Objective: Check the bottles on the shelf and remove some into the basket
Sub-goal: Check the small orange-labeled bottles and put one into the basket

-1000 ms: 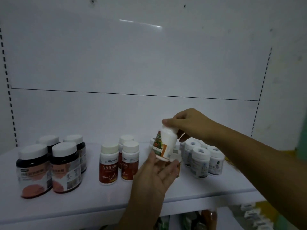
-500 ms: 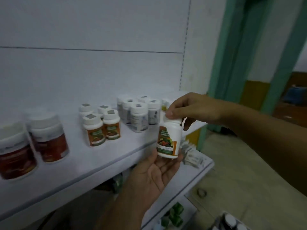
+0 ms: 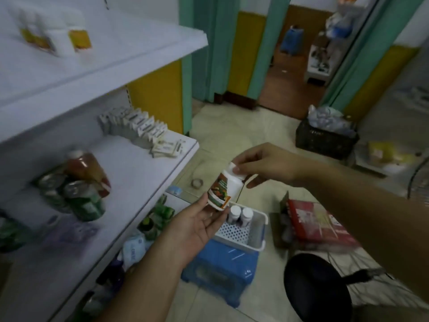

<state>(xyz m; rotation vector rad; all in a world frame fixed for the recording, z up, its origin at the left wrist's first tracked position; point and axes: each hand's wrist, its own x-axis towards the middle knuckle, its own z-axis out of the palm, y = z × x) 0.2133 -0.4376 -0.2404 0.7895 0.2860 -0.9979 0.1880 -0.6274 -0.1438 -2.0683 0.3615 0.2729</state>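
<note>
We hold one white bottle (image 3: 224,190) between both hands, tilted, above the white basket (image 3: 255,231). Our right hand (image 3: 262,166) pinches its cap from two o'clock; our left hand (image 3: 197,225) cups its base from seven o'clock, fingers loosely curled against it. The basket sits on a blue stool (image 3: 220,263) on the floor, with two bottles (image 3: 240,214) standing at its far end, just below the one we hold. The likely slip, we judge: letting go from this height could knock those two over, or bounce the bottle off the rim onto the floor. A cap-only grip could also let it swing.
</note>
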